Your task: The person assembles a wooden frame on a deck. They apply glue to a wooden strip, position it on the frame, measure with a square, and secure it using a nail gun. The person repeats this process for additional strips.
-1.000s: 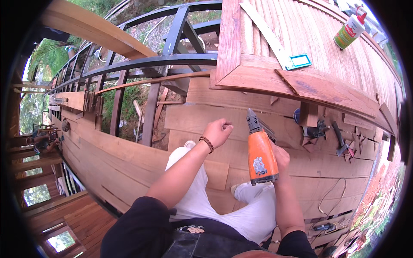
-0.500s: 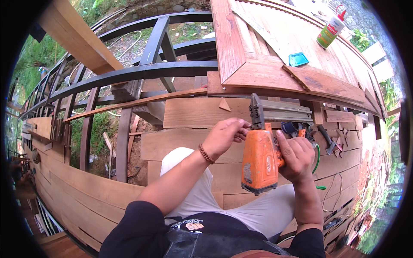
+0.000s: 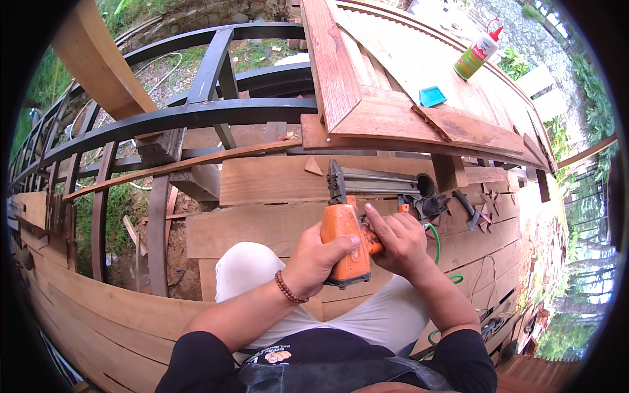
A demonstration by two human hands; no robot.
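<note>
plank floor (image 3: 204,233) beneath nail gun (image 3: 342,224) | left hand (image 3: 309,260) clasping its casing, right hand (image 3: 401,243) around handle (image 3: 374,245) | likely heavy, stiff; best gripped by handle

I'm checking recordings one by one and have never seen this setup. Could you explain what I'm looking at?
There is no robot here: these are a person's bare hands, seen by a wide fisheye camera worn on the head and looking down, so straight edges bend. The right hand and left hand together hold what looks like an orange nail gun. On the framed wooden panel ahead are a red-capped bottle and a blue-handled square. A triangular wood piece lies on the planks.
</note>
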